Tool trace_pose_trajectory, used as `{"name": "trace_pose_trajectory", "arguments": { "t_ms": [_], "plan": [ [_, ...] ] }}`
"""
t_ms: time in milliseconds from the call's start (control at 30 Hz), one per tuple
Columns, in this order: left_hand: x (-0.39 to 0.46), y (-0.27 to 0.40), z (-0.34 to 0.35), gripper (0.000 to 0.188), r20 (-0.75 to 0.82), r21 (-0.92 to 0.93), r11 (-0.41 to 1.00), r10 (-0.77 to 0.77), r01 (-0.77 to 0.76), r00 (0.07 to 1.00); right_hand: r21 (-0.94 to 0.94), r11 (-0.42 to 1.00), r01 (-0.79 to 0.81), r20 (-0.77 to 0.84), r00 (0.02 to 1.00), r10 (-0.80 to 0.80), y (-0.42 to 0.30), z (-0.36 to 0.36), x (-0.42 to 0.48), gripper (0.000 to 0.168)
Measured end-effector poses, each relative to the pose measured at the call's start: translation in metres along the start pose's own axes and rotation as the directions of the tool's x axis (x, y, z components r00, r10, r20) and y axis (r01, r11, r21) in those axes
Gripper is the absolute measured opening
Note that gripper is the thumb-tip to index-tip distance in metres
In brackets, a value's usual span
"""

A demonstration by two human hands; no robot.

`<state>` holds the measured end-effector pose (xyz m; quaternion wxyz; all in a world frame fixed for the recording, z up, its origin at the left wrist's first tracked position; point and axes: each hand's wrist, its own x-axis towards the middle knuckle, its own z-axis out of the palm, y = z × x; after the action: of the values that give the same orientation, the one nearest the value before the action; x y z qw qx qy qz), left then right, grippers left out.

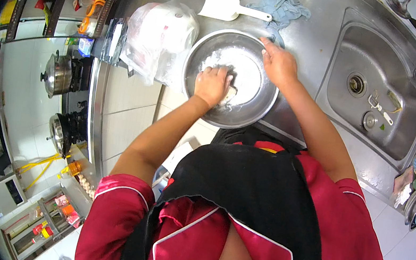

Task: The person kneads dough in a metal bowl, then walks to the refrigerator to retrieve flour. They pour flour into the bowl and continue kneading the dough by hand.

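A wide stainless steel bowl (226, 121) rests at the counter's front edge, with white powder that looks like flour (248, 80) spread over its bottom. Inside it, my left hand (213, 84) presses down with curled fingers on a pale lump of dough (230, 94), which is mostly covered by the palm. At the bowl's right side, my right hand (280, 66) grips the rim, its index finger lying along the edge. White smears show on the bowl's inner wall.
Left of the bowl sits a clear plastic bag (161, 38) around a white thing. Behind are a white plastic scoop (226, 7) and a blue-grey cloth (280, 11). A steel sink (374, 94) holding a peeler (381, 110) is at right. Pots (57, 74) stand on the stove at left.
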<state>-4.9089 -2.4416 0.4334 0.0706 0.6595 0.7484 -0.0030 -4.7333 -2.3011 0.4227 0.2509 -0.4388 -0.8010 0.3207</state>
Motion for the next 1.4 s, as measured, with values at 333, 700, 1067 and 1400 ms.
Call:
{"name": "trace_pose_trajectory", "arguments": {
  "t_ms": [333, 700, 1067, 1400],
  "plan": [
    [0.037, -0.012, 0.034, 0.019, -0.096, -0.098, 0.988, 0.111, -0.12, 0.989, 0.118, 0.992, -0.035, 0.071, 0.997, 0.027, 0.001, -0.005, -0.014, 0.038],
    [0.055, -0.014, 0.022, 0.038, -0.023, -0.198, 0.978, 0.062, -0.065, 0.998, 0.035, 0.998, -0.049, 0.022, 0.999, 0.049, 0.0, 0.005, -0.02, 0.035],
    [-0.019, 0.022, -0.009, 0.023, 0.086, -0.188, 0.952, -0.231, 0.243, 0.969, -0.015, 0.995, -0.096, -0.043, 0.995, 0.095, -0.004, 0.001, -0.02, 0.036],
    [0.009, 0.02, 0.038, 0.022, -0.34, -0.057, 0.998, -0.028, 0.01, 0.94, 0.093, 0.991, -0.1, -0.013, 0.995, 0.102, -0.004, -0.002, -0.025, 0.036]
  ]
}}
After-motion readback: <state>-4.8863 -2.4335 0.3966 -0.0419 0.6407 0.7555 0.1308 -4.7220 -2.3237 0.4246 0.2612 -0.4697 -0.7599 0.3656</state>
